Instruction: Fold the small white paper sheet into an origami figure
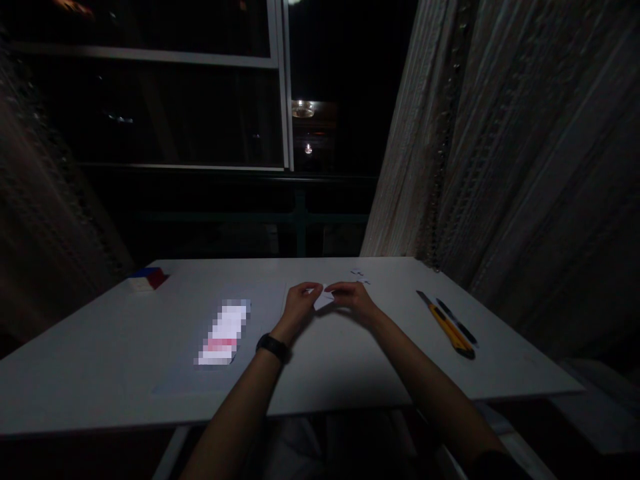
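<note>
A small folded piece of white paper (323, 298) is held just above the white table (100, 347), near its middle. My left hand (299, 303) pinches the paper's left side, with a dark band on that wrist. My right hand (354, 295) pinches the paper's right side, fingers curled over it. Both hands meet at the paper.
A yellow utility knife (447, 325) and a dark pen (457, 322) lie at the right. A blurred white and red packet (224, 332) lies left of my hands. A coloured cube (147, 277) sits at the far left corner. Small paper scraps (359, 275) lie behind my hands. Curtains hang at the right.
</note>
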`<state>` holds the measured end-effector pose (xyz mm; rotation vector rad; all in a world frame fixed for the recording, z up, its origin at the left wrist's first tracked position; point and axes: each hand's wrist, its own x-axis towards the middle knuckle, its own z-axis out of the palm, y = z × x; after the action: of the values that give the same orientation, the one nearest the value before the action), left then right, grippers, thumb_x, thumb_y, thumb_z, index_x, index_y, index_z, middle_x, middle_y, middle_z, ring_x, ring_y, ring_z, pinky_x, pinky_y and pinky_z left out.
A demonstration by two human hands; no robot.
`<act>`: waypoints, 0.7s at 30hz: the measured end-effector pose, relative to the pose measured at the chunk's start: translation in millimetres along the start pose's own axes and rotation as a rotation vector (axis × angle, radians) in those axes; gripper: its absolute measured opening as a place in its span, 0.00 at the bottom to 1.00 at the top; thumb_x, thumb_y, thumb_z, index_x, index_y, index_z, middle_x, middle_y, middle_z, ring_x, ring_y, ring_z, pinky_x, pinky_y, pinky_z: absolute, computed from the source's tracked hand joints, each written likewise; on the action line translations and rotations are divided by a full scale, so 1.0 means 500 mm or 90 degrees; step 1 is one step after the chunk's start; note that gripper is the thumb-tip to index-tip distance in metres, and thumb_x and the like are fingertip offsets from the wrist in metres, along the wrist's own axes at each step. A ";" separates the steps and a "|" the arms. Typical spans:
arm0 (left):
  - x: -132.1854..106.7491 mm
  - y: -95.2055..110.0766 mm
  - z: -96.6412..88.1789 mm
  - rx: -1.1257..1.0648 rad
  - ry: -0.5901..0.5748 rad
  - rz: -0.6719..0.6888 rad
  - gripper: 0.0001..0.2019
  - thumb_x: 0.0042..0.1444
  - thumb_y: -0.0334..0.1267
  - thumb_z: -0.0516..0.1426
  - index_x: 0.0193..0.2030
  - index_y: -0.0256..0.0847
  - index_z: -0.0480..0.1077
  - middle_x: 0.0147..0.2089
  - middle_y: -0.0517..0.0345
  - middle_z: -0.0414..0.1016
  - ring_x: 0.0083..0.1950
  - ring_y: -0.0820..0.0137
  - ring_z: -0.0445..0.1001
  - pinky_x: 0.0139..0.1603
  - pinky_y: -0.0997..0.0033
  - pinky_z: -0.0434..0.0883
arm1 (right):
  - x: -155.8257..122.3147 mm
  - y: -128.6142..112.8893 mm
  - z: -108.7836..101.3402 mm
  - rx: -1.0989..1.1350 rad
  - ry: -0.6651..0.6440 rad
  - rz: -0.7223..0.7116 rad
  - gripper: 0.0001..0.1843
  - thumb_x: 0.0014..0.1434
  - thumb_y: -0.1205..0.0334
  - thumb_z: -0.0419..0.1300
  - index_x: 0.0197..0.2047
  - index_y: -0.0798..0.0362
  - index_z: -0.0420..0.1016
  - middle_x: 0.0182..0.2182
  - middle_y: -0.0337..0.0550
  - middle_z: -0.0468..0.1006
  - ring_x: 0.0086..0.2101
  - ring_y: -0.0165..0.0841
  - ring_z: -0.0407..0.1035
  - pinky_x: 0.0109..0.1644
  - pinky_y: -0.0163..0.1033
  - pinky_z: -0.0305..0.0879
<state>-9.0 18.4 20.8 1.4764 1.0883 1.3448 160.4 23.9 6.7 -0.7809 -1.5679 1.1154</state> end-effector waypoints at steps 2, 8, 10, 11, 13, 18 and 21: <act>-0.002 0.002 0.000 0.008 -0.009 0.009 0.16 0.42 0.45 0.61 0.33 0.33 0.75 0.30 0.50 0.76 0.30 0.68 0.72 0.30 0.72 0.65 | 0.001 -0.003 0.003 -0.006 0.008 -0.024 0.14 0.39 0.65 0.66 0.34 0.53 0.79 0.31 0.42 0.77 0.33 0.34 0.69 0.40 0.41 0.63; -0.006 0.009 0.000 -0.011 -0.035 0.001 0.15 0.39 0.43 0.63 0.31 0.34 0.76 0.33 0.47 0.77 0.34 0.65 0.73 0.35 0.69 0.67 | 0.002 -0.005 0.009 -0.029 0.018 -0.069 0.09 0.40 0.63 0.65 0.29 0.53 0.80 0.32 0.45 0.77 0.35 0.36 0.70 0.42 0.45 0.64; -0.005 0.006 0.001 -0.027 -0.034 -0.003 0.14 0.38 0.42 0.64 0.31 0.34 0.76 0.32 0.48 0.77 0.34 0.65 0.74 0.34 0.69 0.67 | 0.002 -0.004 0.008 -0.043 0.015 -0.068 0.08 0.39 0.63 0.65 0.28 0.53 0.79 0.33 0.45 0.77 0.35 0.37 0.70 0.43 0.45 0.65; -0.005 0.004 0.001 -0.030 -0.031 -0.007 0.14 0.38 0.41 0.64 0.31 0.34 0.75 0.31 0.49 0.77 0.33 0.65 0.74 0.34 0.69 0.68 | 0.002 -0.004 0.007 -0.054 0.013 -0.069 0.08 0.39 0.63 0.66 0.28 0.52 0.79 0.33 0.45 0.77 0.36 0.37 0.70 0.44 0.45 0.65; -0.003 -0.001 0.001 -0.031 -0.020 -0.012 0.14 0.38 0.40 0.64 0.31 0.34 0.75 0.30 0.49 0.77 0.32 0.66 0.74 0.33 0.69 0.68 | 0.002 -0.005 0.006 -0.078 0.011 -0.070 0.08 0.39 0.62 0.66 0.27 0.52 0.79 0.34 0.45 0.76 0.36 0.37 0.71 0.44 0.45 0.65; 0.001 -0.004 0.001 -0.026 -0.002 0.000 0.12 0.38 0.39 0.63 0.30 0.34 0.75 0.33 0.47 0.77 0.34 0.65 0.74 0.35 0.69 0.68 | 0.002 -0.011 0.007 -0.083 0.019 -0.067 0.09 0.38 0.60 0.67 0.27 0.53 0.79 0.31 0.45 0.77 0.34 0.36 0.71 0.42 0.44 0.66; -0.001 -0.002 0.001 -0.031 -0.008 -0.008 0.12 0.39 0.38 0.63 0.31 0.34 0.75 0.32 0.48 0.78 0.34 0.66 0.74 0.34 0.70 0.68 | 0.001 -0.015 0.010 -0.080 0.025 -0.053 0.10 0.39 0.59 0.67 0.27 0.54 0.79 0.30 0.45 0.77 0.32 0.36 0.71 0.41 0.46 0.66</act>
<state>-8.4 18.3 19.7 1.4388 1.0479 1.3434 155.7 20.0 13.7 -0.8082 -1.6348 0.9431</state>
